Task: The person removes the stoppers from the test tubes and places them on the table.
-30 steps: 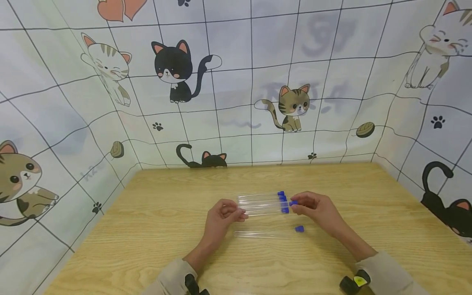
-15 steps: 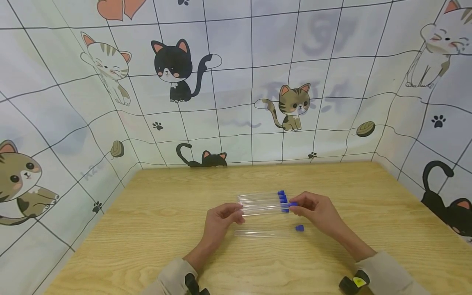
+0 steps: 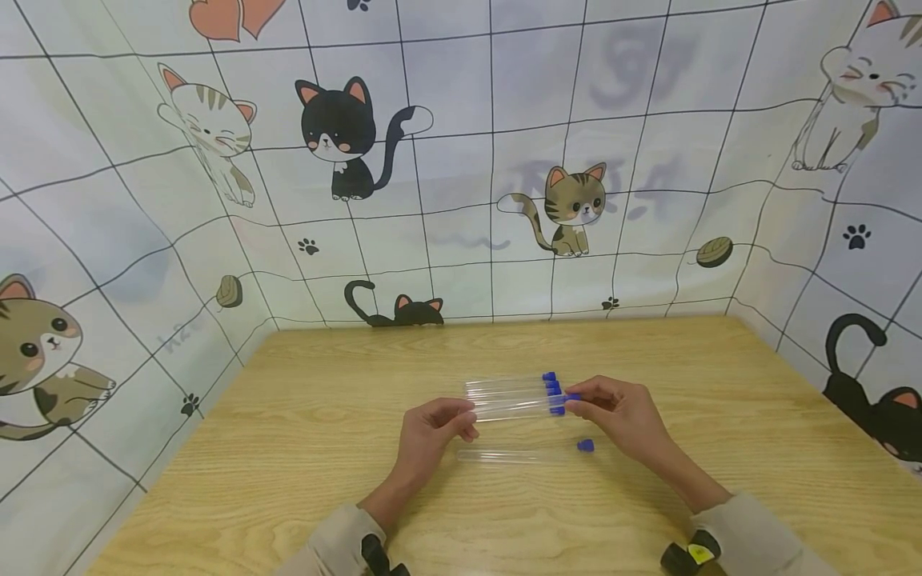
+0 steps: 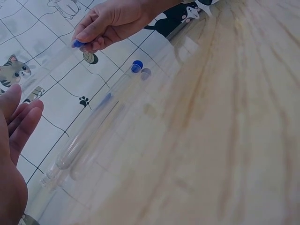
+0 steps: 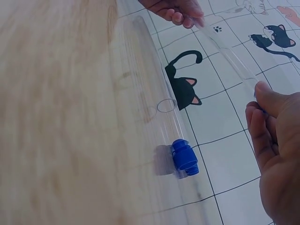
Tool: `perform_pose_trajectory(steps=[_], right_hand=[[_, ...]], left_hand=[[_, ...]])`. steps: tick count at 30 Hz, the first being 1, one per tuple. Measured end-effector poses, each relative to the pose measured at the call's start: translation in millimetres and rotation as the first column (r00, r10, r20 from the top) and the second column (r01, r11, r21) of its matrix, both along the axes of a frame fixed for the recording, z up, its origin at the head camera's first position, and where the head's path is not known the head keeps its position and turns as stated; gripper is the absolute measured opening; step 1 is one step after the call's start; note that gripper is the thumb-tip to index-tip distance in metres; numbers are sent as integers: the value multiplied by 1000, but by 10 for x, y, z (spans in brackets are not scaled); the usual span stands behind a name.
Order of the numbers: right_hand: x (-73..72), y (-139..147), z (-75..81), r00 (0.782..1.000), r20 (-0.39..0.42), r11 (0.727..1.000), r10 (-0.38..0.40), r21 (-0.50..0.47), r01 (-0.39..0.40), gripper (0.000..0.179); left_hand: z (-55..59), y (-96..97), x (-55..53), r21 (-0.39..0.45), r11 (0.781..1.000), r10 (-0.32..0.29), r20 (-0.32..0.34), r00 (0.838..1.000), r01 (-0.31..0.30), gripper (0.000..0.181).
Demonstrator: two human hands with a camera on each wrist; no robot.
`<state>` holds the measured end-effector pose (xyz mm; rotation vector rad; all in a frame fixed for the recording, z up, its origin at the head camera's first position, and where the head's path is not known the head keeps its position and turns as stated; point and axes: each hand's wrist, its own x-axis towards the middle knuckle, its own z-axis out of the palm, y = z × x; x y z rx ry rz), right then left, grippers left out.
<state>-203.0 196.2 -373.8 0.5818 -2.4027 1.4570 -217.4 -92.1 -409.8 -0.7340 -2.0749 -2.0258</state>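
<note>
While left fingers (image 3: 461,420) hold 1 tube (image 5: 229,56), right fingers (image 3: 589,411) pinch its cap (image 3: 572,398).

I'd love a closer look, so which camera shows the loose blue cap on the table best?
The right wrist view: the loose blue cap appears largest there. The head view shows it small, apart from the row of capped tubes; the left wrist view shows it small too.

The test tubes (image 5: 229,55) look clear, smooth and glossy, their blue caps (image 5: 184,157) plastic. The wood-grain tabletop (image 3: 288,464) has a reflective sheen; the sleeves (image 3: 763,534) are matt cloth.
</note>
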Motion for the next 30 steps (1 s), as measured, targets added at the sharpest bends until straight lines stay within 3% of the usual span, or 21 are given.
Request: perform_pose_trajectory(steps=[16, 24, 30], right_hand=[[1, -9, -19, 999, -32, 999, -36, 2, 36, 13], [-12, 26, -3, 997, 78, 1000, -5, 1, 5, 15], [-132, 150, -147, 987, 151, 999, 47, 9, -49, 19]], left_hand=[[-14, 3, -7, 7, 1000, -1, -19, 1000, 1, 15], [-35, -1, -16, 21, 1000, 12, -2, 1000, -12, 14], [-30, 0, -15, 27, 999, 17, 34, 999, -18, 14]])
